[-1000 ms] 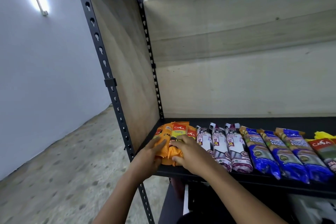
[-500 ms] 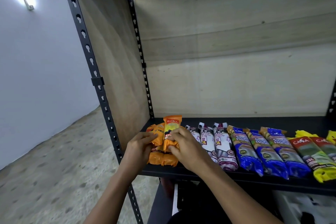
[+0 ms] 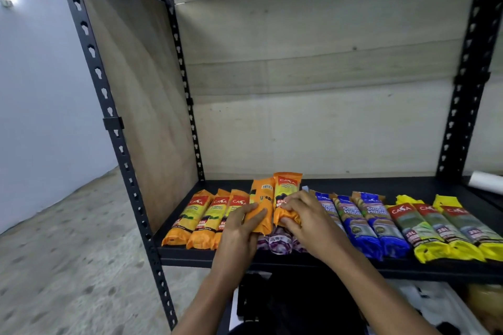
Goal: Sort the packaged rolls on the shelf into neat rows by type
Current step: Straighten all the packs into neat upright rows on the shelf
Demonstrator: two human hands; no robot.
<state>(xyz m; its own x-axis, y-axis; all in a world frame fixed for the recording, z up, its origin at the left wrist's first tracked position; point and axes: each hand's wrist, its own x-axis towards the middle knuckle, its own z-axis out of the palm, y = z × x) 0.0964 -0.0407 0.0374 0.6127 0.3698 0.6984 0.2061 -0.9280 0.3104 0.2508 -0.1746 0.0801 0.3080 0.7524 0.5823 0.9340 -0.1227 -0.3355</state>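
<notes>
- Holding two packs at once: the left hand [image 3: 241, 228] is wrapped round the lower half of the barcode-up orange roll [image 3: 261, 207], and the right hand [image 3: 310, 221] pinches the bottom end of the label-up orange roll [image 3: 287, 193].
- Both packs sit just left of the blue rolls [image 3: 353, 223], above the purple-patterned rolls [image 3: 280, 244]. Can't tell if they're resting on those or lifted clear.
- Three flat orange rolls [image 3: 209, 219] lie further left of the blue rolls, and the yellow rolls [image 3: 424, 228] are on the blue rolls' right.
- Handling guess: light, squishy film packs with a firmer core. The wrap looks slick, so a loose pinch could let one slide out.
- I'd grab mid-body with the whole hand, not the crimped end flaps, which would probably just crumple.
</notes>
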